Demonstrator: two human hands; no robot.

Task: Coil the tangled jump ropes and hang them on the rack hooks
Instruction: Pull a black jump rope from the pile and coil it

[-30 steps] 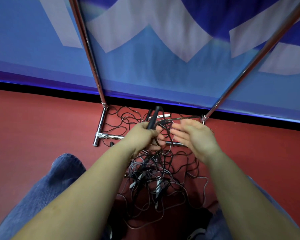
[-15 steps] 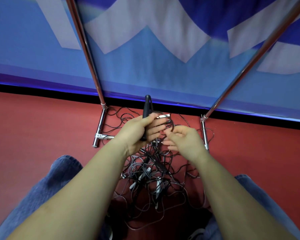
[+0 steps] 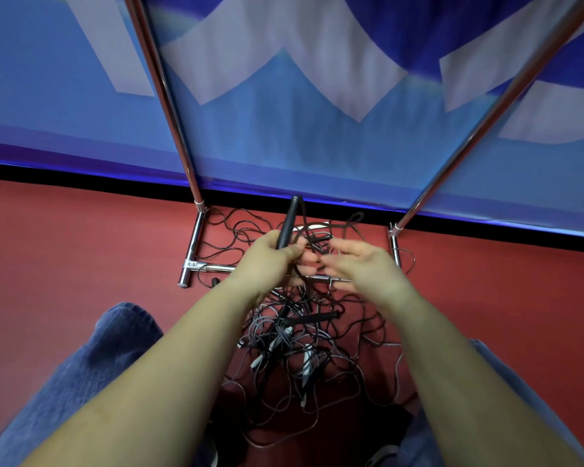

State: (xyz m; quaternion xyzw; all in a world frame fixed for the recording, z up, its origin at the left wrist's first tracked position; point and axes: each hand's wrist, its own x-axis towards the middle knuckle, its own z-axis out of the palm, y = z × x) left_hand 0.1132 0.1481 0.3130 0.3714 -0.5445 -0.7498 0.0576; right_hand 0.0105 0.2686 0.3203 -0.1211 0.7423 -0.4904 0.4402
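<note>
red floor (image 3: 64,251) | blue-white wall banner (image 3: 284,96) | jeans knee (image 3: 115,338) | perhaps shoes, bottom edge

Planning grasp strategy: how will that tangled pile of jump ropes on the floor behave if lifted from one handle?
The jump rope pile is probably floppy: thin cords lie in loose loops. Lifting the black handle gripped by the left hand would likely drag other ropes along, as the cords cross repeatedly. It looks light.

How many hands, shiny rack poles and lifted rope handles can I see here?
Bare hands: 2, left hand and right hand
Slanting chrome rack poles: 2, left pole and right pole
Black stick-shaped rope handle in left grip: 1
Total: 5
</note>
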